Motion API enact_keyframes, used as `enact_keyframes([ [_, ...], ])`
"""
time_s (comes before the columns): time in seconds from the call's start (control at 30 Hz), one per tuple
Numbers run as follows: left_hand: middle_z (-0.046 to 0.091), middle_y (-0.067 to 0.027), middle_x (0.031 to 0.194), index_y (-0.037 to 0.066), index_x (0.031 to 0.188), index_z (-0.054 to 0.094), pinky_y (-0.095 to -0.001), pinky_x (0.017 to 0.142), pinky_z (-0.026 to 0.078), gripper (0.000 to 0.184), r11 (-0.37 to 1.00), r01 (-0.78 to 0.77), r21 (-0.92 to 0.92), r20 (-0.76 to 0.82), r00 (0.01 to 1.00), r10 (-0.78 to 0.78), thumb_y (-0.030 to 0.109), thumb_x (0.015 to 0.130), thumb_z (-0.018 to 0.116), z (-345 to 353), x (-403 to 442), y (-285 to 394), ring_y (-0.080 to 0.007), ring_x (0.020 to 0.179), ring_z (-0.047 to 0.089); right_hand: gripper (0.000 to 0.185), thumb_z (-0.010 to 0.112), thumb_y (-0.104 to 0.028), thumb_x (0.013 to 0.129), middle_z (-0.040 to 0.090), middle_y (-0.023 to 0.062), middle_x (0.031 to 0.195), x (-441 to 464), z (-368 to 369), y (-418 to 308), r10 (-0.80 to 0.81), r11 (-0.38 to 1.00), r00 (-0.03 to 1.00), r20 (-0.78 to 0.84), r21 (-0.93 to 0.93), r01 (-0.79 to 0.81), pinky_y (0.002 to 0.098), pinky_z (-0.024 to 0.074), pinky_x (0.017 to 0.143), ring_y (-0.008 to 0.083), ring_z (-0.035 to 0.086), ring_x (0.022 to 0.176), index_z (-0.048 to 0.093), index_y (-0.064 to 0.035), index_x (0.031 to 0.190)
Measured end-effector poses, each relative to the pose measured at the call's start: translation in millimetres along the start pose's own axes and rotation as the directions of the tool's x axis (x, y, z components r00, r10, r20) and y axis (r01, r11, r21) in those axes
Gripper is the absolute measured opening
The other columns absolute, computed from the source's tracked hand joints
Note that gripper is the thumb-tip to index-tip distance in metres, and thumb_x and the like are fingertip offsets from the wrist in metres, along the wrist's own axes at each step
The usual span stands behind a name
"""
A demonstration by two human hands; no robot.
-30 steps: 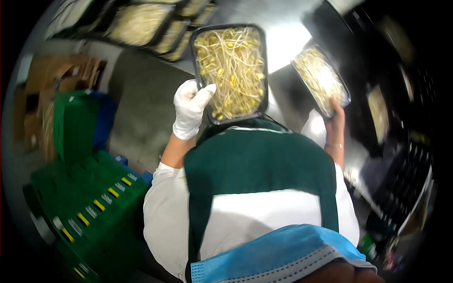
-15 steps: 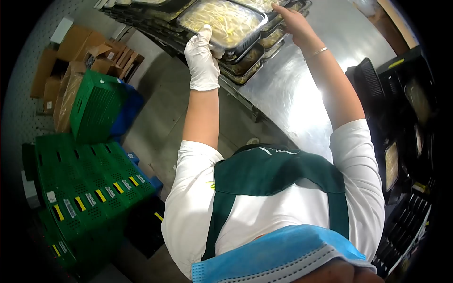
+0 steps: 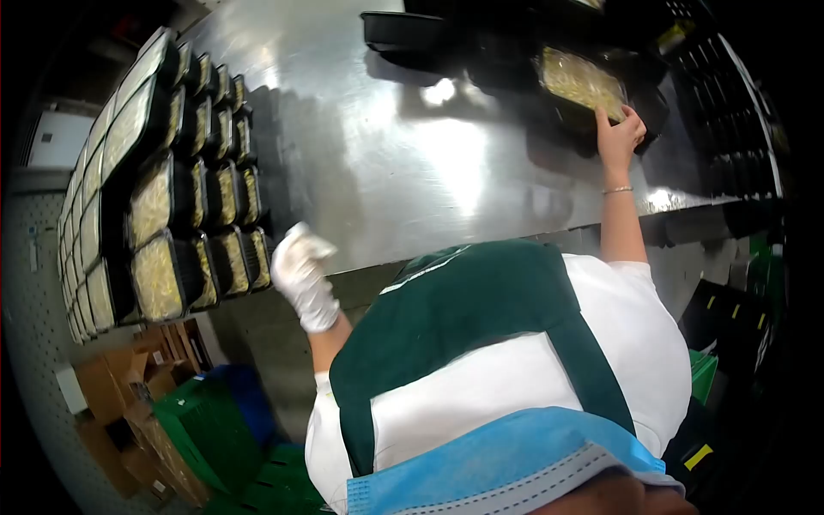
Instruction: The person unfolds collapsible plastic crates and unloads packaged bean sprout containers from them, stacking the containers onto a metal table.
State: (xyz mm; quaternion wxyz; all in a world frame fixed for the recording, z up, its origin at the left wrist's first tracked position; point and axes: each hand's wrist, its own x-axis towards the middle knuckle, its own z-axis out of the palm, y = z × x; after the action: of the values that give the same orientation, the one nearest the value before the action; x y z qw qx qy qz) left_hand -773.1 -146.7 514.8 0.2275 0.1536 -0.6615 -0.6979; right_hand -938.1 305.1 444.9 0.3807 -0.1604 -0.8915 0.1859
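Observation:
My right hand (image 3: 620, 137) is bare, with a bracelet at the wrist. It grips the near right corner of a black tray of bean sprouts (image 3: 580, 81) on the right part of the metal table. My left hand (image 3: 305, 279), in a white glove, is slightly blurred by motion. Its fingers are loosely bent and apart, with nothing visible in them. Just left of that hand stand stacked black trays of bean sprouts (image 3: 157, 276) with clear film, in several rows and layers at the table's left end.
The steel table (image 3: 386, 163) runs across in front of me. A black tray (image 3: 399, 33) lies at its far side, and dark crates (image 3: 730, 112) stand at the right. Green crates (image 3: 210, 429) and cardboard boxes (image 3: 112, 386) are on the floor at lower left.
My view has swung right. My left hand has let go of the sprout tray at the stacks, and my right hand has moved from the stacks to a sprout tray at the right.

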Motion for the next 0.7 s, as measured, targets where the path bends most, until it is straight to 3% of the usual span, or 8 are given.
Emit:
enact_keyframes([
  [0.1,0.056,-0.0028,0.055,0.005,0.069,0.056,-0.0213,0.048,0.041,0.022,0.957,0.213,0.198,0.307,0.914,-0.267,0.022,0.082,0.057,73.6,0.0,-15.9,-0.0083,0.049,0.051,0.064,0.067,-0.04,0.067,0.044,0.0229,0.105,16.7,2.0,27.0,0.325,0.932,0.945,-0.031,0.181,-0.315,0.0352,0.0322,0.088,0.0316,0.037,0.102,0.043,0.0076,0.103],
  [0.3,0.058,-0.0052,0.059,0.005,0.068,0.055,-0.0201,0.045,0.037,0.028,0.888,0.377,0.262,0.59,0.666,-0.457,0.029,0.082,0.055,151.0,-18.2,-36.6,-0.0091,0.048,0.05,0.043,0.068,-0.037,0.067,0.053,0.0071,0.063,35.4,-3.3,63.6,0.222,0.975,0.952,0.212,-0.036,-0.219,0.0331,0.0457,0.058,0.025,0.051,0.054,0.054,-0.0014,0.088],
  [0.37,0.059,-0.0054,0.061,0.005,0.069,0.055,-0.0206,0.046,0.039,0.029,0.825,0.434,0.361,0.622,0.547,-0.56,0.031,0.082,0.054,163.1,-24.6,-49.8,-0.0098,0.049,0.051,0.021,0.063,-0.024,0.074,0.048,0.0015,0.058,32.0,-8.0,72.0,0.272,0.349,0.545,0.793,0.447,-0.824,0.0216,0.0362,0.039,0.011,0.043,0.043,0.052,-0.0065,0.076],
  [0.43,0.061,-0.0082,0.072,0.004,0.076,0.057,-0.0207,0.051,0.043,0.03,0.796,0.511,0.324,0.726,0.405,-0.556,0.034,0.083,0.053,171.3,-34.4,-64.2,-0.0108,0.058,0.055,0.016,0.055,-0.009,0.077,0.046,-0.0007,0.052,8.8,-24.8,33.2,0.218,0.028,0.537,0.815,0.545,-0.838,0.0155,0.0282,0.033,0.0052,0.038,0.037,0.044,-0.0095,0.066],
  [0.47,0.062,-0.0096,0.076,0.003,0.078,0.057,-0.0207,0.052,0.043,0.034,0.781,0.583,0.224,0.76,0.397,-0.514,0.036,0.083,0.052,172.8,-40.6,-72.5,-0.0112,0.061,0.056,0.009,0.053,-0.006,0.077,0.054,0.0052,0.055,-9.6,-35.6,7.3,0.188,0.182,0.579,0.793,0.551,-0.814,0.0165,0.0322,0.033,0.0076,0.046,0.039,0.046,-0.0076,0.071],
  [0.57,0.059,-0.0102,0.096,0.0,0.095,0.054,-0.0181,0.052,0.044,0.042,0.722,0.686,0.093,0.805,0.375,-0.46,0.04,0.085,0.047,174.0,-42.8,-84.9,-0.0119,0.068,0.057,0.01,0.049,-0.008,0.08,0.06,0.0129,0.065,-60.1,-59.8,-48.7,0.0,0.142,0.269,0.963,0.266,-0.953,0.018,0.0376,0.037,0.0134,0.056,0.048,0.046,-0.0007,0.087],
  [0.63,0.061,-0.0106,0.086,-0.002,0.093,0.055,-0.0186,0.048,0.043,0.047,0.641,0.759,0.114,0.582,0.472,-0.663,0.043,0.083,0.049,170.3,-39.7,-86.2,-0.0135,0.062,0.058,0.015,0.053,-0.013,0.079,0.06,0.0105,0.067,-82.8,-54.3,-56.4,-0.241,0.413,0.027,0.97,0.128,-0.902,0.0201,0.0399,0.044,0.0129,0.057,0.052,0.048,-0.0005,0.085],
  [0.7,0.061,-0.0087,0.064,-0.001,0.083,0.058,-0.0197,0.043,0.041,0.035,0.742,0.671,0.013,0.383,0.682,-0.623,0.033,0.082,0.053,154.1,-45.6,-103.3,-0.0136,0.052,0.055,0.009,0.053,-0.009,0.078,0.061,0.0105,0.07,-61.9,-40.3,-60.7,-0.34,0.81,-0.047,0.939,0.267,-0.522,0.0246,0.0448,0.049,0.013,0.058,0.056,0.052,0.0002,0.077],
])
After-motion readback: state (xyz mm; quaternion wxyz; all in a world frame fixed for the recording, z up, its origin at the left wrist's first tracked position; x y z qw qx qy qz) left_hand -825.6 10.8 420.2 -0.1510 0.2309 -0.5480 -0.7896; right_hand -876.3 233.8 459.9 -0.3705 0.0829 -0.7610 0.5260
